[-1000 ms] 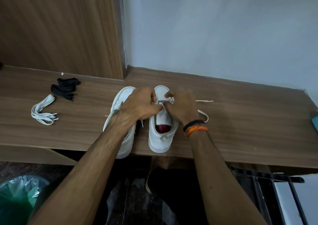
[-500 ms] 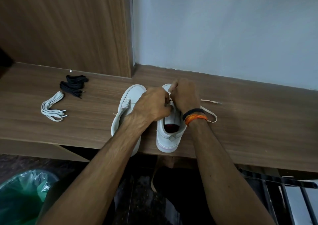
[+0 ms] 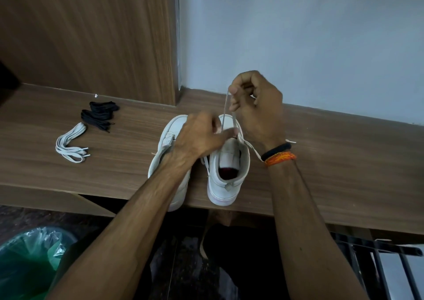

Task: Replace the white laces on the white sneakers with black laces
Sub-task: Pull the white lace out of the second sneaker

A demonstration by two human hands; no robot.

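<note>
Two white sneakers stand side by side at the front edge of the wooden shelf point(image 3: 344, 162), toes to the wall. My left hand point(image 3: 202, 136) rests over the left sneaker point(image 3: 165, 152) and its fingers press the upper of the right sneaker point(image 3: 227, 173) by the eyelets. My right hand point(image 3: 257, 102) is raised above the right sneaker's toe and pinches a loop of its white lace point(image 3: 226, 109), pulled up taut. A loose lace end trails right past my wrist. A removed white lace point(image 3: 71, 143) and a bundle of black laces point(image 3: 98, 115) lie at the left.
A wood-grain panel point(image 3: 91, 35) rises behind the left part of the shelf, a pale wall behind the right. Below the shelf sit a bin with a green plastic liner point(image 3: 27, 265) at the left and a dark metal rack point(image 3: 378, 260) at the right.
My right hand has lifted from the right sneaker's eyelets toward the wall, drawing the white lace up and out. My left hand stayed on the sneakers.
</note>
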